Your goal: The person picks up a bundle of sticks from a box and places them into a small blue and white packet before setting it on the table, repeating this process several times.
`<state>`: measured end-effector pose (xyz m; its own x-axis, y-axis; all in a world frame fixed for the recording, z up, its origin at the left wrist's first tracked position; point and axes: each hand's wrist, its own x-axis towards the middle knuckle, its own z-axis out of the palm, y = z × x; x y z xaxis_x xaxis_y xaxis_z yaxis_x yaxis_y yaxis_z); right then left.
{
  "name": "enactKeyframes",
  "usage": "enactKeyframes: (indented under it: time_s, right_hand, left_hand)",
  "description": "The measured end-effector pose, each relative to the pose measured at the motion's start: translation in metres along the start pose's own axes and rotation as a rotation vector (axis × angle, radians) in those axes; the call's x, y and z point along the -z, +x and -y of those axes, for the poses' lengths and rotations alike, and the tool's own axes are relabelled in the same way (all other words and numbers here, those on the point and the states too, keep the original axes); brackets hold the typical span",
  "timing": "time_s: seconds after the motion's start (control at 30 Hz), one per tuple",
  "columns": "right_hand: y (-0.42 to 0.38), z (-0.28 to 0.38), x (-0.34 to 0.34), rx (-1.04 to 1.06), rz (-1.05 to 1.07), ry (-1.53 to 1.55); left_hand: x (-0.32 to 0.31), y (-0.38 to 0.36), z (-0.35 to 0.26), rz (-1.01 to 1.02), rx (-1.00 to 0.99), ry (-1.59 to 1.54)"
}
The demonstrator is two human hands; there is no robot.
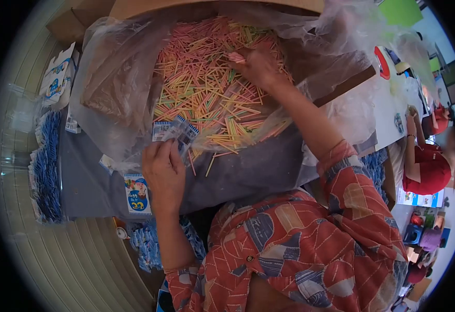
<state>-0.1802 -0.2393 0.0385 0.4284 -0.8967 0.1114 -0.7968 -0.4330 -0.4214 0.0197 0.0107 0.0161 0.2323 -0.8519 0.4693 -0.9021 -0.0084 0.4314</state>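
Your right hand point(258, 67) is in the upper middle of the frame, fingers closed on a small pinch of coloured sticks point(206, 93) pulled from the big pile. The pile sits in a clear plastic liner point(108, 88) inside a cardboard box point(134, 8).

Your left hand point(164, 174) is at centre-left, just below the pile's near edge, gripping a small printed packet point(173, 130) by its lower end. Can't tell whether any sticks are in it yet.

Progress, judging by the layout: stacks of blue packets point(45, 171) along the left edge and more below the grey table point(248, 171) at lower centre. Can't tell if those are filled or empty. One packet point(136, 195) lies loose on the table near your left wrist. The pile looks nearly full, so I'd say most of the work is left.

Another person in red point(427, 169) is at the right edge, hands apart from yours.
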Motion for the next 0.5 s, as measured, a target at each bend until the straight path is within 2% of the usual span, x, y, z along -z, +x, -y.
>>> enactKeyframes:
  time_s: [0.07,0.13,0.17,0.23,0.27,0.33,0.37,0.4,0.43,0.47,0.5]
  right_hand:
    - [0.005,0.000,-0.006,0.002,-0.020,-0.112]
    - [0.010,0.000,-0.013,0.047,-0.095,-0.446]
    - [0.016,-0.006,-0.020,0.059,-0.091,-0.447]
    - [0.027,-0.010,-0.024,0.085,-0.103,0.103]
    - [0.028,-0.014,-0.027,0.097,-0.090,0.107]
    - [0.021,-0.007,-0.019,0.026,-0.019,0.946]
    - [0.023,-0.015,-0.024,-0.052,-0.006,1.133]
    - [0.020,-0.016,-0.027,-0.050,0.004,1.137]
    - [0.017,-0.017,-0.031,-0.017,-0.081,1.235]
    - [0.014,-0.018,-0.034,0.016,-0.170,1.331]
    - [0.007,-0.011,-0.030,0.015,-0.167,1.333]
  left_hand:
    - [-0.005,0.000,0.000,-0.098,-0.072,0.079]
    - [-0.012,-0.007,0.003,0.101,-0.055,0.298]
    - [-0.013,-0.010,0.002,0.098,-0.043,0.301]
    - [-0.012,-0.012,0.000,0.058,-0.038,0.218]
    - [-0.011,-0.012,0.000,0.058,-0.022,0.225]
    - [-0.007,-0.010,0.000,0.008,0.015,0.145]
    - [-0.007,-0.012,0.003,0.011,0.025,0.152]
    - [-0.008,-0.013,0.008,0.007,0.081,0.009]
    - [-0.007,-0.012,0.013,0.000,0.134,-0.135]
    - [-0.006,-0.011,0.016,-0.003,0.135,-0.131]
    - [-0.005,-0.011,0.019,-0.059,0.168,-0.251]
